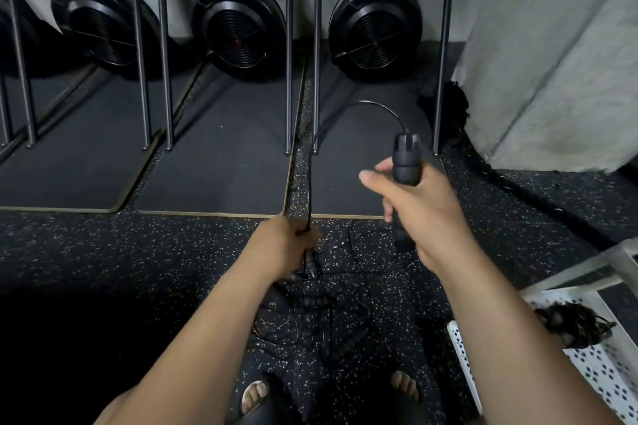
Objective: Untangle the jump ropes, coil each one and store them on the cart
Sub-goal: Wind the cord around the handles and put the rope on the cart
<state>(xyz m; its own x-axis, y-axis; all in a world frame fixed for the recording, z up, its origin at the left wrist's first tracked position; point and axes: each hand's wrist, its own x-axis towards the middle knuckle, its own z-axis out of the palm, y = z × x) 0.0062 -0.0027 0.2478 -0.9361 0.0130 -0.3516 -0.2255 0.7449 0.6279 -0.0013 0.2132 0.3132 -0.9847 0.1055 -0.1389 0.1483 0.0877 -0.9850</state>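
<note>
The right hand (424, 207) grips a rope handle (406, 162) upright, centre right. Its cord (362, 103) arches left, then down into the left hand (286, 245), fisted round it above the floor tangle (328, 314).

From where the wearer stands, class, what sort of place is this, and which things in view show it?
Probably a gym: fan-wheel machines stand in a row, the floor is speckled rubber, and the right hand grips a jump rope handle above tangled ropes.

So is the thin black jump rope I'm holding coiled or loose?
Loose: the thin black jump rope makes one open arc from its handle in the right hand to the left hand.
</note>
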